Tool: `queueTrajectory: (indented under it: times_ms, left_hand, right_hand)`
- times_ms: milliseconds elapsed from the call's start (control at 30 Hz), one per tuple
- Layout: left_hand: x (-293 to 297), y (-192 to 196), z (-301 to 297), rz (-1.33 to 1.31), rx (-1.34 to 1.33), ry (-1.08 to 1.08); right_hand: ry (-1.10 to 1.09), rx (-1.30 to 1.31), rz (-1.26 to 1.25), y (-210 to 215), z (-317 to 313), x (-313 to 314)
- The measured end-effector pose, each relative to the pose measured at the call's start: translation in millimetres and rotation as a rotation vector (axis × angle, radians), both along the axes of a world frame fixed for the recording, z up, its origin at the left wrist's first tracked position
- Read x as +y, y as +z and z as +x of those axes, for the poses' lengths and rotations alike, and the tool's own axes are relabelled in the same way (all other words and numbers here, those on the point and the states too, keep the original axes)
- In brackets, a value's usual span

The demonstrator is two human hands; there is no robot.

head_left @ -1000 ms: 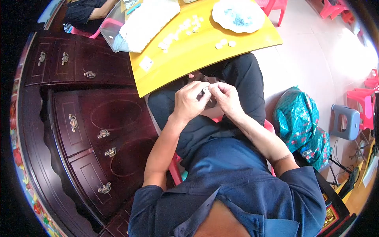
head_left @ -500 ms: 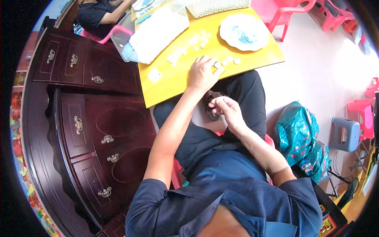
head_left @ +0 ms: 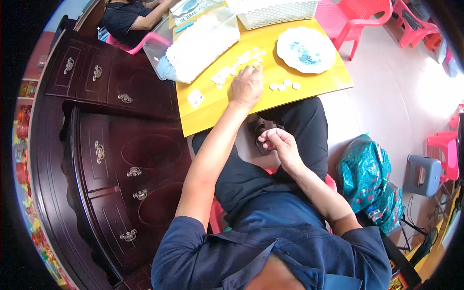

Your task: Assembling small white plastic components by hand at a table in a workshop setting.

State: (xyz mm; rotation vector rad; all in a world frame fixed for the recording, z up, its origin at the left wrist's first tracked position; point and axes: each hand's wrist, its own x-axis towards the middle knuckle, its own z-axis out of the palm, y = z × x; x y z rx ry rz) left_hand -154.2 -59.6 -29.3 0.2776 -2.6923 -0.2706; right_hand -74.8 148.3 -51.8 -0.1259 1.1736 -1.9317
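Note:
My left hand (head_left: pixel 247 88) reaches over the yellow tabletop (head_left: pixel 208 116), palm down with its fingers slightly apart. Its fingertips are at the near edge of a scatter of small white pieces (head_left: pixel 223 73); no piece shows in its grasp. Right of this hand lies a small group of white pieces (head_left: pixel 282 87), close to the table's front edge. Above my lap, my right hand (head_left: pixel 282 146) is closed, thumb pressed to curled fingers. Whether something small is in that pinch cannot be seen.
A clear bin (head_left: pixel 193 60) heaped with white pieces stands at the table's left. Behind are a white perforated basket (head_left: pixel 275 13) and a scalloped white plate (head_left: pixel 323 65) with blue bits. A person (head_left: pixel 126 21) sits far left, beyond a dark cabinet (head_left: pixel 145 118).
My left hand has moved away from the small group near the front edge, forward to the scattered pieces. My right hand stays over my lap. The view has shifted slightly.

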Motion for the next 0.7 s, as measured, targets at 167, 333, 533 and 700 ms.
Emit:
queueTrajectory:
  times_ms: [167, 333, 533, 700]
  left_hand:
    - [-5.8, -5.5, 17.8, 0.008, 0.112, -0.063]
    - [-4.6, -3.7, 38.0, 0.071, 0.103, -0.002]
    - [-2.4, -6.2, 76.8, 0.104, 0.142, 0.012]
    - [3.2, 6.6, 138.5, 0.491, 0.277, 0.043]
  right_hand:
    - [0.024, 0.033, 0.035, 1.4, -0.2, -2.1]
    - [0.010, 0.075, 0.026, -4.9, -1.1, -1.6]
    - [0.023, 0.125, 0.063, -6.1, -2.7, -6.1]
    - [-0.026, 0.391, 0.066, 33.2, -7.2, -25.3]
